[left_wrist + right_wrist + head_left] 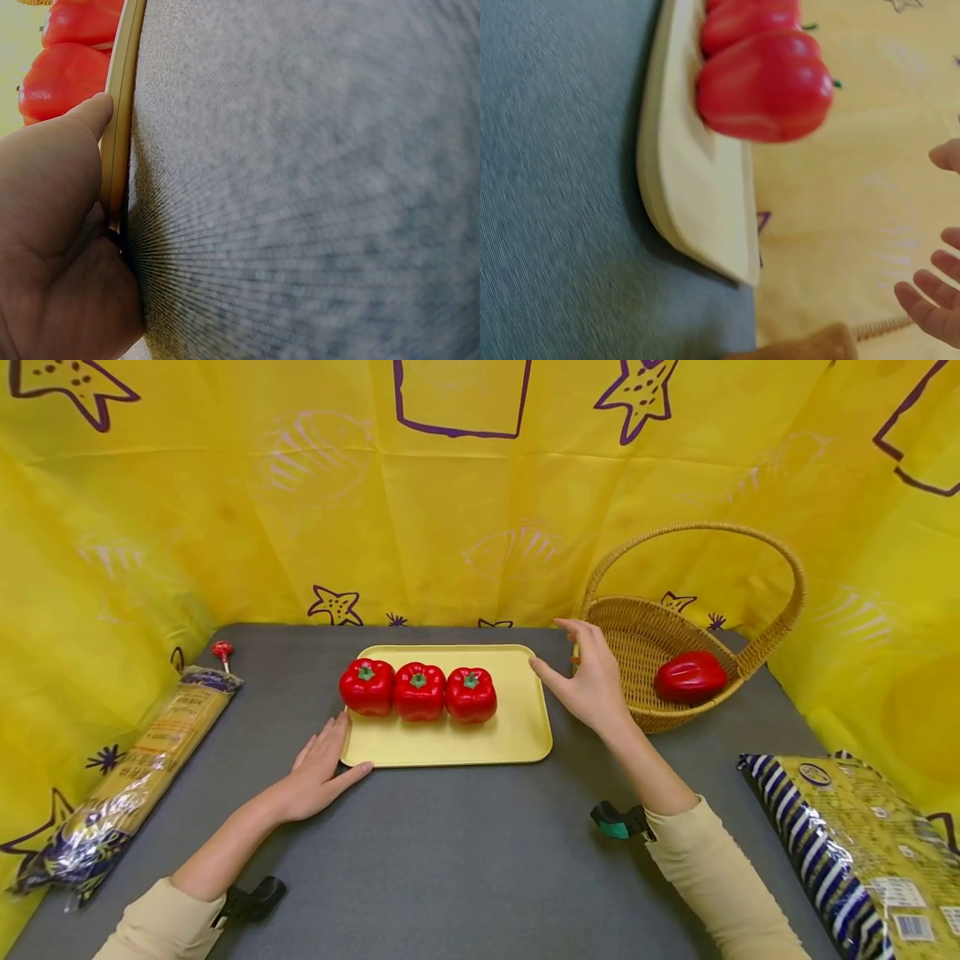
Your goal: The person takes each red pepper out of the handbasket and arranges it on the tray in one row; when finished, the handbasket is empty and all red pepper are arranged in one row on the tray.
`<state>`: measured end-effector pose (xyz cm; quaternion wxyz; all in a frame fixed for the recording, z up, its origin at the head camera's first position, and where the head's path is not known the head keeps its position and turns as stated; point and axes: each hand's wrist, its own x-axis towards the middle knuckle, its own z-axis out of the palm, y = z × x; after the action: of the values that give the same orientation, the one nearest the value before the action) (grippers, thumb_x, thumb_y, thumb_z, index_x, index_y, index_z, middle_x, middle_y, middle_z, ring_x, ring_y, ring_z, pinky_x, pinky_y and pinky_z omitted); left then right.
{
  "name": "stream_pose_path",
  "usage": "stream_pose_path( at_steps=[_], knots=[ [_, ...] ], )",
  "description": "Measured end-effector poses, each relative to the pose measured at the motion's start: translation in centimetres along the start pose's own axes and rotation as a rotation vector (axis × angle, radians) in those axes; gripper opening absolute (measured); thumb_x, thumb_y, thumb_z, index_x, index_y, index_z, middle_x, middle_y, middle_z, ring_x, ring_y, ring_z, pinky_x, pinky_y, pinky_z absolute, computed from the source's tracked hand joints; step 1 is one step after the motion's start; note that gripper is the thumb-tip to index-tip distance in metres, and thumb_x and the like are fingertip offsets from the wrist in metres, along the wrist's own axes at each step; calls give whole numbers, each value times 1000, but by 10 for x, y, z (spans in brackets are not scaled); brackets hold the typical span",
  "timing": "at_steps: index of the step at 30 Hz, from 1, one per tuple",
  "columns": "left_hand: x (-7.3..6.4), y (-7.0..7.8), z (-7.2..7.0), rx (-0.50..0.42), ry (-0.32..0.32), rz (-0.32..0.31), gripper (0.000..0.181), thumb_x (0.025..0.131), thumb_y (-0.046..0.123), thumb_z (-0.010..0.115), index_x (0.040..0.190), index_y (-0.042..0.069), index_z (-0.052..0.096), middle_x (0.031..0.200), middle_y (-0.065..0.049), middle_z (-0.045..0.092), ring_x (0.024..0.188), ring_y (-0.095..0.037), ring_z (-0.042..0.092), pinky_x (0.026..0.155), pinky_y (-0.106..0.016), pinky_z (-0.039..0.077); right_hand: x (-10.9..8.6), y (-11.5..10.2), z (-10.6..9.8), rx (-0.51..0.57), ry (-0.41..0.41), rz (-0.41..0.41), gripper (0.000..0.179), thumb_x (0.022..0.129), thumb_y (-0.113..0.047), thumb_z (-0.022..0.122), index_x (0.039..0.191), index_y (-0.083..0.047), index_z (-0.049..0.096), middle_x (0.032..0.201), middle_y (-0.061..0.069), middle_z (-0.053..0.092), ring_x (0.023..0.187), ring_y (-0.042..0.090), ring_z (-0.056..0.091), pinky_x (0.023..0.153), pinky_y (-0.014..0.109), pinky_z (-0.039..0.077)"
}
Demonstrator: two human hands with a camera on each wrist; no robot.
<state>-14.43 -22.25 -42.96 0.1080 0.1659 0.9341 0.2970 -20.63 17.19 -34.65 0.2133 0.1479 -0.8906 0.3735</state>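
Note:
Three red bell peppers (420, 692) with green stems stand in a row on a pale yellow tray (521, 727). My left hand (318, 777) rests at the tray's front left corner, fingers extended along its side. In the left wrist view its thumb (94, 112) touches the tray's rim (124, 97). My right hand (596, 685), holding nothing, is over the gap between the tray's right end and a wicker basket (626, 627). Its thumb and fingers are spread apart. Inside the basket another red pepper (690, 677) lies on its side.
A long clear packet of pasta (150, 760) lies at the left, with a red lollipop (222, 650) beyond it. A striped yellow and blue bag (862, 852) lies at the right edge. Yellow patterned cloth (450, 527) surrounds the grey table (465, 860). The basket's tall handle (697, 527) arches upward.

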Motion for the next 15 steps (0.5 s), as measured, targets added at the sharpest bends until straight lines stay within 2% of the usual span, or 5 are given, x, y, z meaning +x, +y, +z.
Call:
stream_pose_path(
  at_steps=[4,15],
  knots=[
    [0,1,0,-2,1,-1,91,99,46,50,154,-4,-3,160,-23,0,146,-44,-2,110,-64,2,1,7,-12,-9,35,30,61,84,-25,77,135,-4,52,130,18,51,113,34,50,83,46,44],
    [-1,0,1,2,-2,-12,92,99,48,50,154,-4,-2,161,-23,-1,146,-43,-3,110,-63,1,0,31,-37,-22,104,130,57,86,-26,74,134,-4,53,131,17,51,113,32,50,85,45,46]
  ],
)
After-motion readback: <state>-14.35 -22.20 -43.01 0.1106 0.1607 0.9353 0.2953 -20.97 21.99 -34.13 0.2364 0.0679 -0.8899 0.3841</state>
